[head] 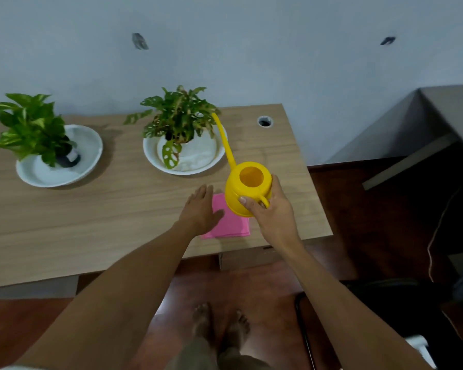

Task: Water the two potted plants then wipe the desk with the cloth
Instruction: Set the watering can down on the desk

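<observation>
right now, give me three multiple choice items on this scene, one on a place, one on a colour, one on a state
1. Where does the cloth lie?
A. under the left plant's dish
B. on the desk's near edge, between the hands
C. on the floor

2. What colour is the watering can?
A. yellow
B. green
C. white

3. What is the right hand doing?
A. resting flat on the desk
B. wiping with the cloth
C. gripping the can's handle

Answers:
1 B: the pink cloth sits on the desk by the left hand.
2 A: body and spout are yellow.
3 C: its fingers wrap the handle, spout reaching to the right plant.
</observation>
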